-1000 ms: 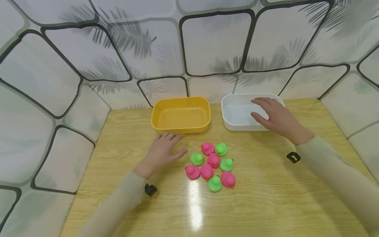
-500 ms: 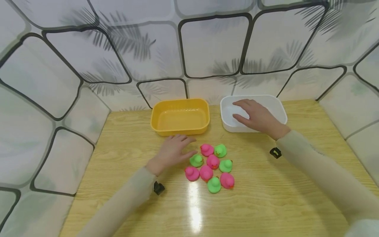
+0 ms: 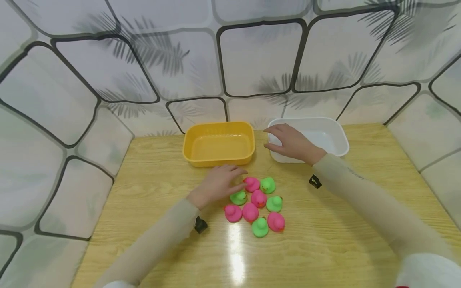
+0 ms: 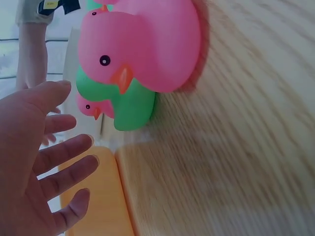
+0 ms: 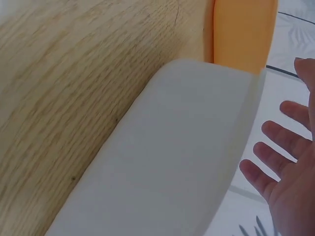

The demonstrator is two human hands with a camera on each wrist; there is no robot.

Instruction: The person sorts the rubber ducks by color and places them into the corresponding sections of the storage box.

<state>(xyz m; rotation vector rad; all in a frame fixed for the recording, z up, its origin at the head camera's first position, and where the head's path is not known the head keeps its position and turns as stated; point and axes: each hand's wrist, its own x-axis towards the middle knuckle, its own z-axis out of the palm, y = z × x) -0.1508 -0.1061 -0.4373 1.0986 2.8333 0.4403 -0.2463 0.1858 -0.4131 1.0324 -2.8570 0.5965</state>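
My left hand [image 3: 218, 184] hovers at the left side of a cluster of rubber ducks, its fingertips close to a pink duck [image 3: 251, 184] and its thumb over a green duck [image 3: 238, 197]. Nothing is in its grasp; the fingers are spread in the left wrist view, beside another pink duck [image 4: 162, 44]. My right hand [image 3: 292, 143] is above the left part of the white tub [image 3: 325, 138], fingers extended and holding nothing. In the right wrist view the tub's outer wall [image 5: 162, 152] fills the middle.
Left of the white tub stands a yellow tub [image 3: 219, 146], near the patterned wall lining [image 3: 261, 56]. More pink and green ducks, such as a green one [image 3: 260, 227], lie on the wooden table [image 3: 324, 240] in front of the tubs.
My left hand has moved right, from below the yellow tub to the ducks' edge. The right hand has shifted left across the white tub. The ducks and tubs stay put.
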